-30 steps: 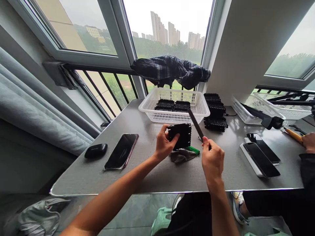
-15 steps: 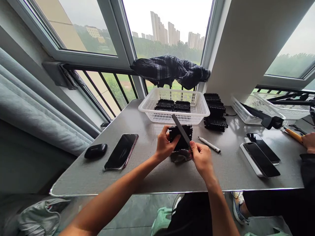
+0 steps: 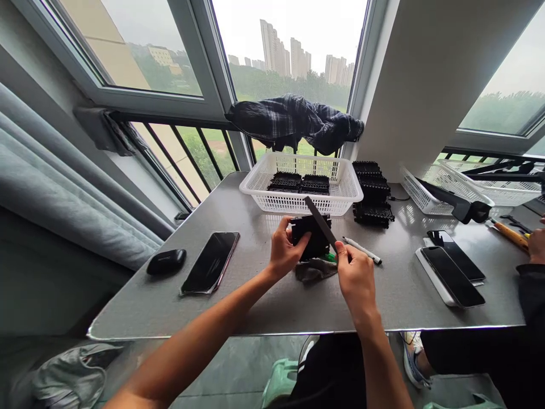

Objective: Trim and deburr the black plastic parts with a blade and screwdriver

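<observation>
My left hand [image 3: 286,249] is closed on the left side of a black plastic part [image 3: 314,241] with a toothed edge, its thumb lying across the face. In my right hand [image 3: 354,272] is a flat dark grey file [image 3: 322,224], which slants up and left across the part's right side. Whether the file touches the part cannot be made out. Below the part a crumpled grey cloth [image 3: 313,271] lies on the table, with a bit of green beside it. A white marker [image 3: 363,250] lies just beyond my right hand.
A white basket [image 3: 302,203] with black parts stands behind my hands, more black parts [image 3: 373,213] stacked to its right. Phones [image 3: 210,262] and a black mouse [image 3: 166,262] lie on the table [image 3: 140,307]. At the right edge is another person's hand [image 3: 537,245].
My right hand and the file have moved slightly right, uncovering something green by the cloth. My left hand has hardly moved; the part looks slightly tilted. The other person's hand has shifted.
</observation>
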Demonstrator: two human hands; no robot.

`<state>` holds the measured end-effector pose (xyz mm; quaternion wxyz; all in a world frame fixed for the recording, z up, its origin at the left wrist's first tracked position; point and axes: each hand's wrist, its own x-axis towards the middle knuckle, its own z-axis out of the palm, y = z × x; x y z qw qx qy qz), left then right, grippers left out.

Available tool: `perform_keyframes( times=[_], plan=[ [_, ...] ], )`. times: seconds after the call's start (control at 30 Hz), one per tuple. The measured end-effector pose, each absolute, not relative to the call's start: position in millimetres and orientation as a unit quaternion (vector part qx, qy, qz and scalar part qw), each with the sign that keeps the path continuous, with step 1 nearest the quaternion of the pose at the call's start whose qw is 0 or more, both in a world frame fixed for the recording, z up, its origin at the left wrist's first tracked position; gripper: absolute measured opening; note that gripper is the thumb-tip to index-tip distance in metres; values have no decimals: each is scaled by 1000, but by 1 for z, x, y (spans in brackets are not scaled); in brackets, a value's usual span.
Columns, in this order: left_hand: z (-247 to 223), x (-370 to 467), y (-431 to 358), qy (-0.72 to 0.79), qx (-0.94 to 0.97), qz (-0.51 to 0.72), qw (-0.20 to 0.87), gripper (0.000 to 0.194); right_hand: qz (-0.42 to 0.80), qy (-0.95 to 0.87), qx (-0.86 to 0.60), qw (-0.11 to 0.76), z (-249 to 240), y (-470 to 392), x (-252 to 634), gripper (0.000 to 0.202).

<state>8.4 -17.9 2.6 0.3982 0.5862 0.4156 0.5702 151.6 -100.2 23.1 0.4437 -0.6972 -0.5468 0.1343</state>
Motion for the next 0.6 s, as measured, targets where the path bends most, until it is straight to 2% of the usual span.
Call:
perform_keyframes(
  times=[0.2,0.33,0.5,0.6],
  plan=[
    [2,8,-19,417,583,572,398,36,185,-571,-669,438,25,-102,149,51],
    [2,9,-18,418,590,569,392,33,154,-550,-692,443,25,-102,152,51],
    [4,9,-18,412,601,561,394,32,197,-570,-665,441,24,-101,153,51],
    [7,9,-19,413,593,561,402,32,179,-552,-678,451,23,-101,156,53]
  ],
)
